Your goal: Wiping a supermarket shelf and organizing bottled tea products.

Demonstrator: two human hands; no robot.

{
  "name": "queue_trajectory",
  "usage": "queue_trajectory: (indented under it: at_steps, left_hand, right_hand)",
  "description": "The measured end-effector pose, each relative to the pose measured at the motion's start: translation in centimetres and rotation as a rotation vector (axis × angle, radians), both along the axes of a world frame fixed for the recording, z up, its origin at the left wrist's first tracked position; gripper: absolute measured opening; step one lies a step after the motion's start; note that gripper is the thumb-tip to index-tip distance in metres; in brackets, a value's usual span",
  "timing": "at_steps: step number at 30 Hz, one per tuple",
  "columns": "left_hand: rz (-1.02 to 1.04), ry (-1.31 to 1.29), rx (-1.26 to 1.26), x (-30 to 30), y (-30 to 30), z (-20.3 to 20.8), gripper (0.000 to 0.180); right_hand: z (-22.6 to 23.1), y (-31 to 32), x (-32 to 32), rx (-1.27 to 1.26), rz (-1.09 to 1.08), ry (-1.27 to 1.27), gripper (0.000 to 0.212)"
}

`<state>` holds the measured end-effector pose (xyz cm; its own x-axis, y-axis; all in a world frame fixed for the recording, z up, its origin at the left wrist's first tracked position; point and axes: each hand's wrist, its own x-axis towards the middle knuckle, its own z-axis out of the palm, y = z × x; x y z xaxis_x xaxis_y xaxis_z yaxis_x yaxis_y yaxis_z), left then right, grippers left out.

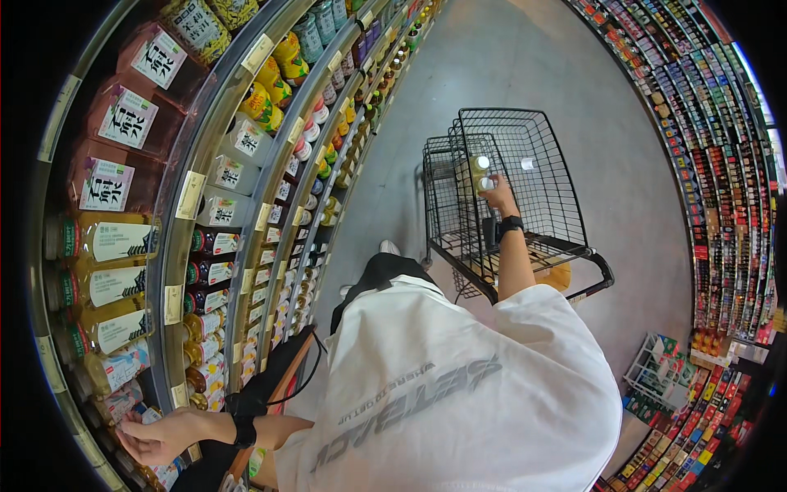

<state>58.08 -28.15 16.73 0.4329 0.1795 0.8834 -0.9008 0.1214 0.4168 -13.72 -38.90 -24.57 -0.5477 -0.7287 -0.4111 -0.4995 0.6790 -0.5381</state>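
A shopper's right hand point(498, 195) was clamped on a white-capped bottle point(486, 185) within the outline of a black wire cart point(567, 182). A second bottle point(480, 166), also pale yellow with a white cap, stood just beyond the fingertips; whether the same hand gripped it could not be told. A black wristband point(511, 223) circled the right wrist.

The left hand point(152, 437) was held out beside the lowest bottles at the shelf edge, its fingers loosely curled and thumb apart, seemingly holding nothing; contact with the bottles could not be made out.

A white T-shirt point(459, 361) filled the foreground, with a pale shoe point(388, 247) on the gray floor point(492, 57). Along the left, shelves carried amber bottles point(119, 287), reddish jugs point(127, 119) and yellow packages point(288, 57). Across the aisle, packed shelves point(721, 164) curved past a white wire rack point(660, 369).
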Motion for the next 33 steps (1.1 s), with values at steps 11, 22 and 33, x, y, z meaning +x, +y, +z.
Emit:
queue_trajectory:
  at_steps: [11,22,33]
  left_hand:
    - [-0.089,-0.002,0.023,-0.8,-0.1,0.3,0.023]
    - [-0.430,0.001,0.090,-4.6,-2.0,0.1,0.015]
    - [-0.927,0.018,0.901,-12.9,-5.4,-0.3,0.018]
  right_hand:
    - [-2.4,-0.1,0.1,-0.114,0.072,0.253,0.052]
    - [11.7,2.0,1.4,-0.286,-0.321,0.480,0.058]
    - [27.0,-1.7,10.3,-0.877,-0.133,0.097,0.031]
